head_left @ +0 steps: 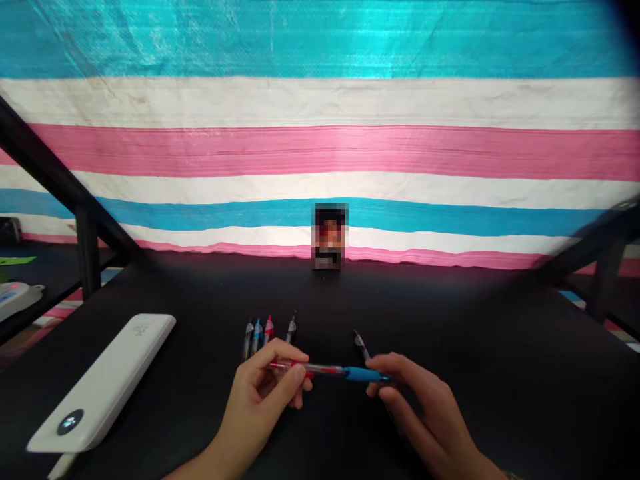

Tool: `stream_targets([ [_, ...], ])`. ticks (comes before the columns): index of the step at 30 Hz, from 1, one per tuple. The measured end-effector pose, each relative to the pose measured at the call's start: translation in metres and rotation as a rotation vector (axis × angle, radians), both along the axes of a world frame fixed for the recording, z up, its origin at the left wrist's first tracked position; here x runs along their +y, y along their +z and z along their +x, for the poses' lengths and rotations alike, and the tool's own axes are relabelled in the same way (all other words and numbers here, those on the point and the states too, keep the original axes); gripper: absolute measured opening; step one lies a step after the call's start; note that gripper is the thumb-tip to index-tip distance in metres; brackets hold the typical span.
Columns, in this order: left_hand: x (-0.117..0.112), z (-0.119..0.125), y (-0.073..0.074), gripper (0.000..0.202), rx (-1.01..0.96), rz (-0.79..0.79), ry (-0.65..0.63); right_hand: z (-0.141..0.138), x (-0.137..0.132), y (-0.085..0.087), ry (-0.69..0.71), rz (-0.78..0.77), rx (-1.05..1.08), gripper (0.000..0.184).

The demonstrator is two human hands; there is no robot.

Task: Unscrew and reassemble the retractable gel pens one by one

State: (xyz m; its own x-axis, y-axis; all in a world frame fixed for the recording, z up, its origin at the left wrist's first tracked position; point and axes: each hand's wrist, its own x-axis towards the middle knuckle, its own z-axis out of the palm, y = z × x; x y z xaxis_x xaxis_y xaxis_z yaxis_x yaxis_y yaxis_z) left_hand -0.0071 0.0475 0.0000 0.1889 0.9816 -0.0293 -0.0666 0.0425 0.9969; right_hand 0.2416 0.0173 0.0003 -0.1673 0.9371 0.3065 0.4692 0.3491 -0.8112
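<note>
My left hand [267,393] is closed in a pinch around the red end of a pen [325,369] with a clear barrel and a blue rubber grip. The pen lies nearly level above the table, its blue end pointing right. At that blue end, the fingers of my right hand [420,400] close around the tip. A black pen [361,343] lies on the table behind my right hand, which covers part of it. Beyond my left hand lie a black pen [248,340], a blue pen [257,335], a red pen [269,328] and another dark pen [291,329], their lower parts hidden.
A white power bank [107,380] with a cable lies at the left of the black table [200,287]. A small pixelated object [329,237] stands at the back edge before a striped sheet [320,150]. Black frame bars [87,250] rise at both sides.
</note>
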Motion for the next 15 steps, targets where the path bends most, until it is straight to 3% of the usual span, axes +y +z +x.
stream_targets([
  [2, -0.0002, 0.0002, -0.0004, 0.018, -0.004, 0.0, -0.003, -0.0003, 0.0003, -0.0034, -0.05, 0.006, 0.014, 0.024],
  [5, -0.0001, 0.0006, -0.0006, 0.018, -0.023, -0.002, -0.001, -0.0002, 0.0008, -0.0049, -0.065, 0.019, -0.04, 0.005],
  [8, 0.0002, 0.0009, 0.0008, 0.018, -0.038, -0.007, 0.004, 0.0003, 0.0013, -0.002, 0.011, 0.013, -0.063, 0.018],
  [10, 0.0004, 0.001, 0.0022, 0.019, -0.041, -0.019, 0.011, 0.0001, 0.0015, -0.0021, 0.023, 0.011, -0.035, 0.007],
  [13, 0.0006, 0.0007, 0.0027, 0.02, -0.045, -0.032, 0.028, -0.0008, 0.0014, -0.0057, -0.045, 0.033, -0.05, 0.028],
  [15, 0.0007, 0.0001, 0.0013, 0.021, -0.054, -0.03, 0.022, -0.0012, 0.0013, -0.0065, -0.048, 0.065, -0.1, 0.012],
])
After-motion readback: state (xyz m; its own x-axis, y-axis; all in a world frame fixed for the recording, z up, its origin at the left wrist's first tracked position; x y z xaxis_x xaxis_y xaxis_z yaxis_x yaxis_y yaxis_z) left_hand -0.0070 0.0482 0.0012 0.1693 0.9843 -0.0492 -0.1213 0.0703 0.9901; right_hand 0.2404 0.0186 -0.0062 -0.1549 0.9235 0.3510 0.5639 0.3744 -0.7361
